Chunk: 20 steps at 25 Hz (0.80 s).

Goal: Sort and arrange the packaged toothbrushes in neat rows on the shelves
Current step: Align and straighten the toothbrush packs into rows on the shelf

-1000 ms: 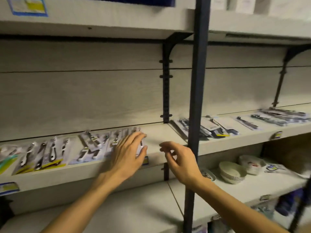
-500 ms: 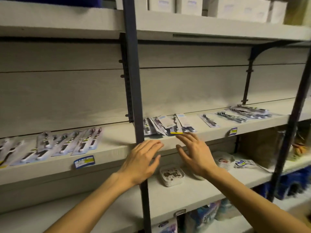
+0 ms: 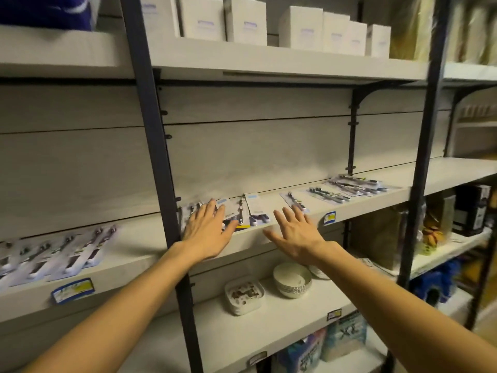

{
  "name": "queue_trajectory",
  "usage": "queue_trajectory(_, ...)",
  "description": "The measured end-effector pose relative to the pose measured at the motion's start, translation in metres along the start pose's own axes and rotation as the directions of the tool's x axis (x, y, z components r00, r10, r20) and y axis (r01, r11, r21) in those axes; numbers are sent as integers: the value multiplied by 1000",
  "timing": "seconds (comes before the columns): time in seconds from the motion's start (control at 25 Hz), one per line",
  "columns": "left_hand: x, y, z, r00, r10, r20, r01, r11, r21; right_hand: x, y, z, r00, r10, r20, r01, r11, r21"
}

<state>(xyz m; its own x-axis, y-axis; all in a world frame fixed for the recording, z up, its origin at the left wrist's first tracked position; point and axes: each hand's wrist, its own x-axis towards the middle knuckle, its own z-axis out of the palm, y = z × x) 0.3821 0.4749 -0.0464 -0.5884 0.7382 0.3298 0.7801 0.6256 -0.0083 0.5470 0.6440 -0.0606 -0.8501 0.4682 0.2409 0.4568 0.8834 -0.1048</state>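
Observation:
A loose pile of packaged toothbrushes (image 3: pixel 250 212) lies on the middle shelf (image 3: pixel 349 207) just right of a dark upright post. My left hand (image 3: pixel 208 230) rests flat, fingers spread, on the pile's left end. My right hand (image 3: pixel 294 234) hovers open at the shelf's front edge, right of the pile, near a single pack (image 3: pixel 295 202). A neat row of packs (image 3: pixel 57 258) lies on the left shelf section. More packs (image 3: pixel 349 188) are heaped further right on the same shelf.
A dark metal post (image 3: pixel 158 168) stands between the two shelf sections. White boxes (image 3: pixel 269 25) line the top shelf. Stacked bowls (image 3: pixel 291 279) and a square dish stack (image 3: pixel 243 294) sit on the shelf below. Price labels (image 3: pixel 329 218) mark the shelf edges.
The view and both hands have shifted right, from the left row of packs to the pile past the post. My left hand has come down on that pile.

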Motion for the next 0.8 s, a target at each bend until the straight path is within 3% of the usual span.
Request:
queue_trajectory(0.2, 36, 6, 11, 998, -58, 38, 58, 998, 14, 18, 5, 5, 994, -106, -10, 106, 994, -26)
queue_trajectory(0.48, 99, 10, 19, 994, -106, 26, 103, 989, 103, 94, 32, 1, 998, -38, -47, 40, 999, 34)
queue_trajectory(0.64, 140, -3, 25, 972, -179, 150, 171, 983, 66, 151, 21, -2, 995, -46, 84, 30, 982, 185)
queue_trajectory(0.8, 169, -15, 31, 968, -193, 158, 184, 981, 68, 199, 15, 6, 981, -56, 186, 20, 981, 193)
